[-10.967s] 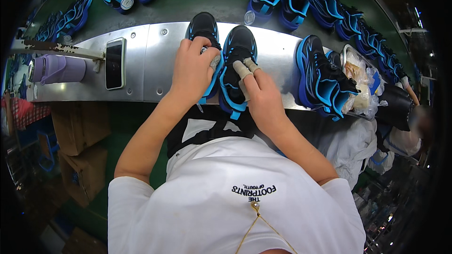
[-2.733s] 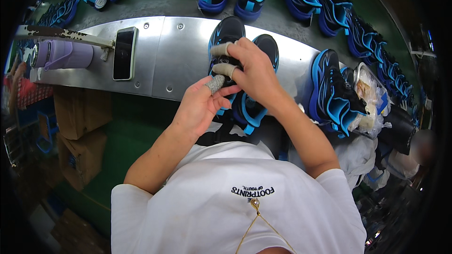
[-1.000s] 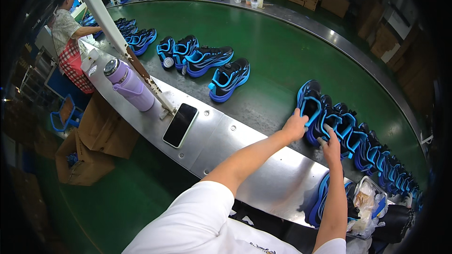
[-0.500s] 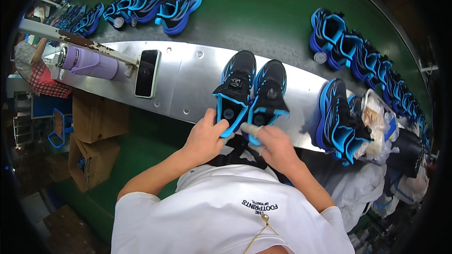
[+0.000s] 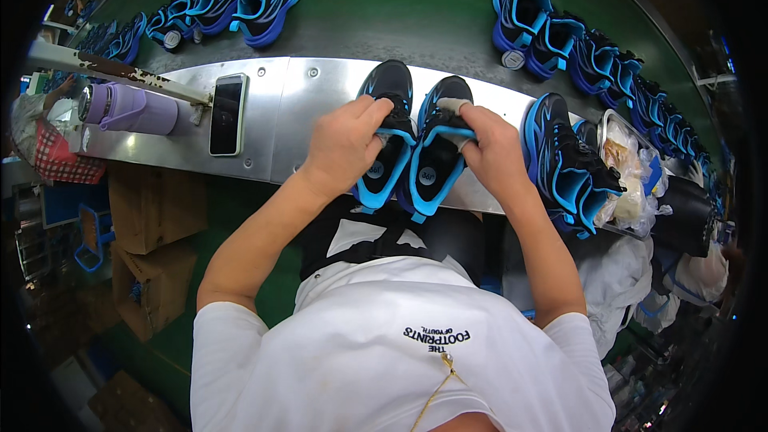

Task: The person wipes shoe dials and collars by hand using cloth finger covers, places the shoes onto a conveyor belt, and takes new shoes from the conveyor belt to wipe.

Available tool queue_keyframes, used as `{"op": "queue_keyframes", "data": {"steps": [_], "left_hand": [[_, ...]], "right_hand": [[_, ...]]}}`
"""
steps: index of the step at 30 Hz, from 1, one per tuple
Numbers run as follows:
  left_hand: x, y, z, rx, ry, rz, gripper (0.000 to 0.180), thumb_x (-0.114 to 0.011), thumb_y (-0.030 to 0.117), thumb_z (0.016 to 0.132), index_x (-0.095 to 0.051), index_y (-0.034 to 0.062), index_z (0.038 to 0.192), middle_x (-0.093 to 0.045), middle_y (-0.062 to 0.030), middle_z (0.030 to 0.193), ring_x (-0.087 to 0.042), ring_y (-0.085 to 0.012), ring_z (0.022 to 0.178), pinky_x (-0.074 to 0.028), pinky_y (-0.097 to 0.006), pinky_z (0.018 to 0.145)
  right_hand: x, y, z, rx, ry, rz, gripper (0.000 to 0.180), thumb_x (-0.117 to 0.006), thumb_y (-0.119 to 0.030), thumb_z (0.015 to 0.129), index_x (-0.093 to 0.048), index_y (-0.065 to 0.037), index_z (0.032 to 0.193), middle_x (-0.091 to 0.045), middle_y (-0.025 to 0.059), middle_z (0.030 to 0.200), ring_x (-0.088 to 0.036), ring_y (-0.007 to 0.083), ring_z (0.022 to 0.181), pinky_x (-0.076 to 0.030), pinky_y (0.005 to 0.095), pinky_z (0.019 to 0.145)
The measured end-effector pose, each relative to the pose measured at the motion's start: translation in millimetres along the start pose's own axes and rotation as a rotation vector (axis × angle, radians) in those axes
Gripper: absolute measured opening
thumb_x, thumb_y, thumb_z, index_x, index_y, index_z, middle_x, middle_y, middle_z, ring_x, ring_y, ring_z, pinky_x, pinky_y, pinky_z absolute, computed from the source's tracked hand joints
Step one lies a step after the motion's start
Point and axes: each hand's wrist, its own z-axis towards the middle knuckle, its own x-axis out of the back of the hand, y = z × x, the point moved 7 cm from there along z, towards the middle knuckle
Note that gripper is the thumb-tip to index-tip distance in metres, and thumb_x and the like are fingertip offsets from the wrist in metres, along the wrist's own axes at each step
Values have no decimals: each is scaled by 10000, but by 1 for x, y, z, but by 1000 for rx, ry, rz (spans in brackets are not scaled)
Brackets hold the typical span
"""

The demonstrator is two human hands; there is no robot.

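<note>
Two black sneakers with bright blue collars and soles stand side by side on the metal ledge, toes pointing away from me. On the left sneaker (image 5: 386, 78), my left hand (image 5: 340, 146) pinches the tongue and laces area between thumb and fingers. My right hand (image 5: 490, 142), with pale covers on some fingers, grips the tongue of the right sneaker (image 5: 448, 88). Both shoe openings face me, and a round label shows on each insole. My fingers partly hide the laces.
Beside the sneakers, another pair of sneakers (image 5: 552, 152) stands to the right, next to a tray of plastic-wrapped items (image 5: 632, 172). A phone (image 5: 228, 116) and a purple bottle (image 5: 140, 108) rest on the left. Rows of sneakers (image 5: 272, 8) line the green belt (image 5: 384, 0).
Both hands have moved from the heel collars up to the tongues. The sneaker openings now spread differently, and the view has shifted slightly.
</note>
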Motion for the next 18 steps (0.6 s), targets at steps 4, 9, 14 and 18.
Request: {"op": "queue_keyframes", "data": {"steps": [4, 9, 14, 18], "left_hand": [[-3, 4, 5, 80, -4, 25, 431, -667, 7, 697, -603, 93, 1114, -571, -110, 922, -619, -344, 772, -513, -442, 659], [-4, 14, 9, 223, -122, -106, 450, -610, -51, 706, -634, 122, 1121, -559, -122, 1069, -621, -340, 842, -510, -391, 730], [-4, -12, -11, 244, 82, -190, 367, -606, -42, 701, -680, 151, 1004, -551, -78, 1043, -628, -303, 774, -511, -394, 699], [1, -26, -30, 259, -30, -230, 433, -536, -127, 673, -680, 82, 1024, -550, -137, 1119, -634, -322, 908, -512, -354, 820]], "right_hand": [[4, 5, 8, -195, -17, -50, 374, -717, -32, 684, -647, -68, 1050, -634, 116, 955, -599, 337, 905, -512, 403, 770], [-1, -25, 11, -120, -51, -140, 384, -720, -36, 686, -642, -79, 1059, -590, 133, 981, -595, 360, 856, -509, 433, 748], [-4, -9, -12, -386, 20, 172, 457, -655, 48, 706, -663, -138, 1124, -580, 160, 1001, -608, 367, 895, -514, 407, 751], [-5, -14, -38, -165, 72, 51, 489, -634, 95, 680, -657, -124, 1116, -539, 203, 1160, -581, 393, 977, -519, 427, 809]]}}
